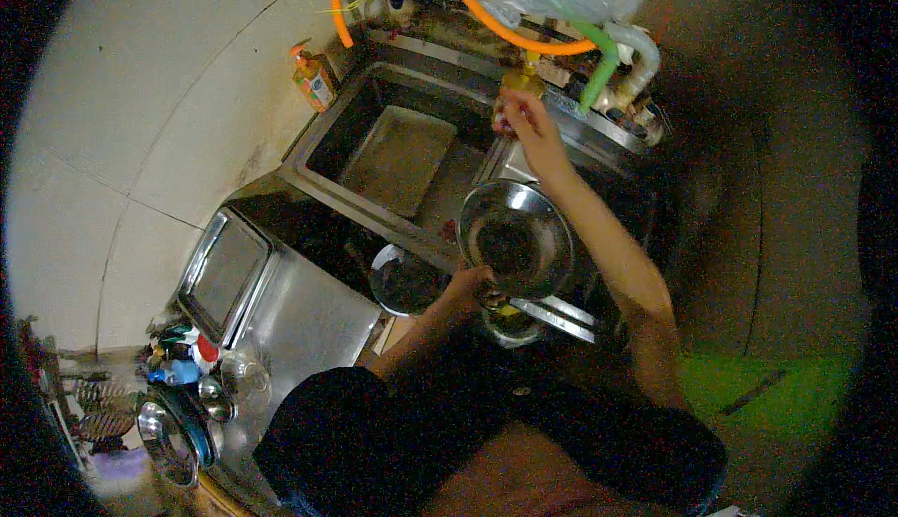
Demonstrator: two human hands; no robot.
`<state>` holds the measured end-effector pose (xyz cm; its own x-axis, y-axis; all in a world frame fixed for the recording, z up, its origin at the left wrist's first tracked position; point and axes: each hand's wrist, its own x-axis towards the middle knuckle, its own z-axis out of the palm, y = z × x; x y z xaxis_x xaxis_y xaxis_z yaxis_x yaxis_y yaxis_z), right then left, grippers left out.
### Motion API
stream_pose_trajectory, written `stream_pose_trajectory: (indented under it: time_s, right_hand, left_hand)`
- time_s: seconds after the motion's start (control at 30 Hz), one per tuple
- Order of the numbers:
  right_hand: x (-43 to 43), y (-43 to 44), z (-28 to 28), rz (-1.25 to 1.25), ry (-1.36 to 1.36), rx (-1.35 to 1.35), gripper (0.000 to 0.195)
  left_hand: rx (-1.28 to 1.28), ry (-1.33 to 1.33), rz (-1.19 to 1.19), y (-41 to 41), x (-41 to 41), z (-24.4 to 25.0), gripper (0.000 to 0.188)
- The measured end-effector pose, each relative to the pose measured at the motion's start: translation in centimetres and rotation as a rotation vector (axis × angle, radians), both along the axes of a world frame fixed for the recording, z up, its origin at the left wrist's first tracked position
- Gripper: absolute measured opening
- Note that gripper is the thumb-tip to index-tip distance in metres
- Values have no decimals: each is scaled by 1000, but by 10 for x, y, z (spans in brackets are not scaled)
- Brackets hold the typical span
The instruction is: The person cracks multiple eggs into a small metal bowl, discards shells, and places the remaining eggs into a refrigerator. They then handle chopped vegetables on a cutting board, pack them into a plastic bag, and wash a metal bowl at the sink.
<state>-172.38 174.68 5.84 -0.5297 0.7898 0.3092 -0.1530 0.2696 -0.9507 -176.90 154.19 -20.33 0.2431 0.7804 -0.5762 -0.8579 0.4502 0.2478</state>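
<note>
My left hand point(471, 284) grips the near rim of a round, shiny metal bowl point(518, 236), which is tilted over the right side of the sink. Farther back, my right hand point(531, 124) has its fingers curled beside a yellow bottle point(525, 82). Something small, reddish and white shows at its fingertips; blur hides what it is and whether the hand holds it. Beyond the bowl lies a stainless steel sink point(309, 167), with a flat rectangular tray-like piece point(403, 155) in its basin.
An orange hose point(519, 40) and a green hose point(602, 68) run behind the sink. An orange pump bottle point(312, 82) stands at its back left corner. A rectangular metal tray point(228, 275) rests on the steel counter point(316, 299). Below my left forearm is a dark round pan point(407, 285).
</note>
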Motion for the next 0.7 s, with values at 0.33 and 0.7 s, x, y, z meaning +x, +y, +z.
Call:
stream_pose_trajectory:
  time_s: [0.33,0.7]
  right_hand:
    - [-235,223,9,68,76,-613,27]
    - [-249,295,-16,70,108,-294,29]
  left_hand:
    - [192,243,105,29,-21,47,87]
    - [230,208,-251,70,-36,-56,68]
